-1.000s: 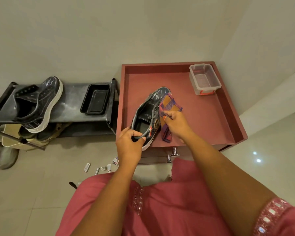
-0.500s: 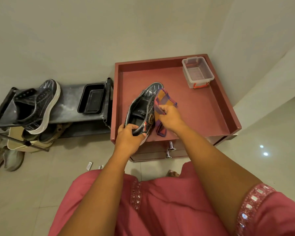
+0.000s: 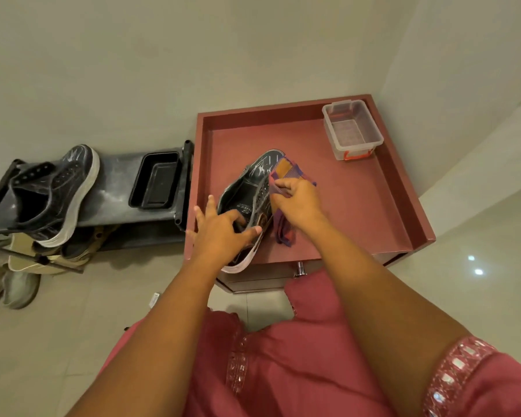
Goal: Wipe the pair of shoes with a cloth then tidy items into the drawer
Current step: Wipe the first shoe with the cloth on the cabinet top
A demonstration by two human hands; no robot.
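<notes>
Shoe [image 3: 253, 191] between hands, cloth [image 3: 286, 173] in right

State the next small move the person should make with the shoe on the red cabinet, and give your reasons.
Probably close the left hand back around the shoe at its heel, so it stays steady. The fingers are spread with only the thumb over the collar, while the right hand pinches the cloth against the shoe's side; the heel juts past the cabinet top.

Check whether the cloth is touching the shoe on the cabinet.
Touching: the head view shows the right hand pressing the cloth against the shoe, no gap.
</notes>
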